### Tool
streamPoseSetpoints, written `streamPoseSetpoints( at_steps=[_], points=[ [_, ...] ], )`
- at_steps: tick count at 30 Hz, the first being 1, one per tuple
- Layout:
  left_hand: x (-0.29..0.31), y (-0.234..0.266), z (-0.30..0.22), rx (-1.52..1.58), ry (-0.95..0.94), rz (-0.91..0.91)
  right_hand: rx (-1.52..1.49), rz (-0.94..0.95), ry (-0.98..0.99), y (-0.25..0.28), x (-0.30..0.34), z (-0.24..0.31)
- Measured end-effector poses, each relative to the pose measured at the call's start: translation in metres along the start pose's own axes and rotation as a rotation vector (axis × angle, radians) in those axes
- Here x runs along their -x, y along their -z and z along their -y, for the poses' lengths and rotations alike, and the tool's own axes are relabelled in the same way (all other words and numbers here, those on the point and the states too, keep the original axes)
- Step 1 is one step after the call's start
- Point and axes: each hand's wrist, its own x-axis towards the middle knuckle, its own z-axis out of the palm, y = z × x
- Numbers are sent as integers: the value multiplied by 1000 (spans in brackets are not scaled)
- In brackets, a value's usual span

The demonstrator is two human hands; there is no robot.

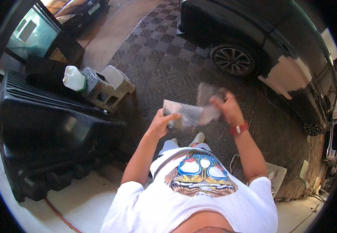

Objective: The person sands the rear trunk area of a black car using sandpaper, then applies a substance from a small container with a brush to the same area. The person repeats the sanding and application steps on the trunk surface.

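In front of my body, my left hand (163,121) pinches a thin sheet (183,112), pale on one part and grey on another, with the thumb across its near side. To its right, my right hand (227,105), with a red-strapped watch at the wrist, grips a dark greyish sheet (208,94) that is smeared by motion. A blurred pale part lies between both hands, so I cannot tell whether this is one sheet or two pieces. Both hands are in the air above the dark patterned floor mat (156,58).
At the right stands a dark car (285,42) with a pale bare patch (287,75) on its side. A large black molded plastic piece (55,112) fills the left. Beyond it are a white-and-green jug (74,78) and a grey step stool (116,83).
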Motion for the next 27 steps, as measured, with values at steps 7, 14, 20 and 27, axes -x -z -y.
streamPoseSetpoints(
  at_steps=[7,14,20,27],
  points=[
    [8,-2,-13,-669,-370,-226,1081,118,532,-66,34,8],
    [34,-32,-21,-670,-262,-7,1237,94,36,-3,-4,-79],
    [15,-17,16,-461,-268,24,359,141,44,17,-14,-74],
    [-3,4,-2,-316,-382,-226,475,293,-126,-9,-2,-57]
  ],
)
